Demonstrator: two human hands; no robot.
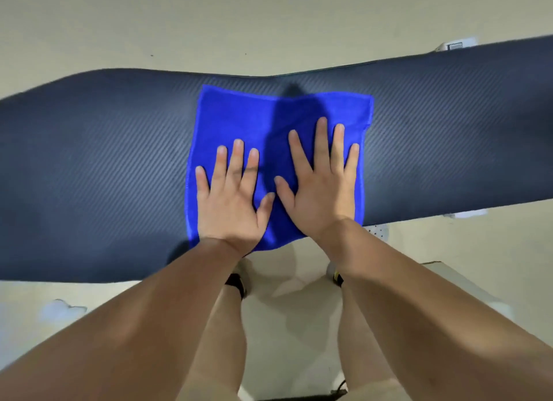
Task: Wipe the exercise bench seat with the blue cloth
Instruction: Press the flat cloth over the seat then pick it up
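Observation:
A long dark padded bench seat [98,173] runs across the view from left to right. A bright blue cloth [239,116] lies spread flat on its middle, its near edge hanging slightly over the seat's front edge. My left hand [230,200] rests palm down on the cloth's left half with fingers spread. My right hand [321,185] lies flat on the right half, fingers also spread. The thumbs nearly touch. Neither hand grips the cloth; both press on top of it.
A beige floor [269,23] surrounds the bench. My legs and feet [236,281] stand just in front of the seat. A white bench base part [456,45] shows behind the seat at the far right, another white piece [468,213] under its near right edge.

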